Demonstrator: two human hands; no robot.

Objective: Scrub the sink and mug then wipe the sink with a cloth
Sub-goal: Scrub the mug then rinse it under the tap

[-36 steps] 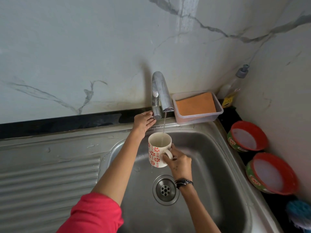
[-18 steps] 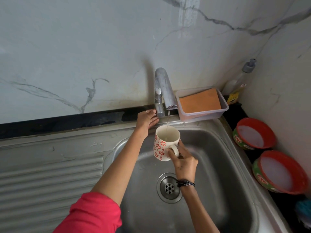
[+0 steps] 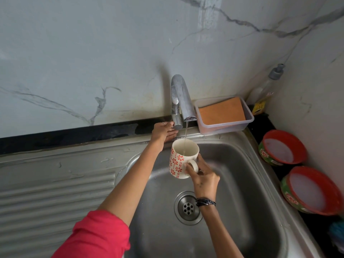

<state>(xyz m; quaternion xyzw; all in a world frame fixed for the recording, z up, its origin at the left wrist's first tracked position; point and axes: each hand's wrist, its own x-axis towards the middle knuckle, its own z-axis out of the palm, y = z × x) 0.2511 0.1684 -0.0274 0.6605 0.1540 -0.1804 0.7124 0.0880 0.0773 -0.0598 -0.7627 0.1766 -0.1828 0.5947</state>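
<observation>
Not much has changed: right hand (image 3: pixel 202 175) still grips the mug (image 3: pixel 183 158) under the tap (image 3: pixel 181 98) trickle at 12 o'clock, left hand (image 3: pixel 163 132), fingers relaxed, stays at the tap base. Still rinsing.

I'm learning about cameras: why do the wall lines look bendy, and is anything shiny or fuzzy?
Head view: the wide lens curves the counter edge; a pale glare streak sits on the wall; the faucet casts a soft shadow; the blue thing at the corner is blurry.
</observation>
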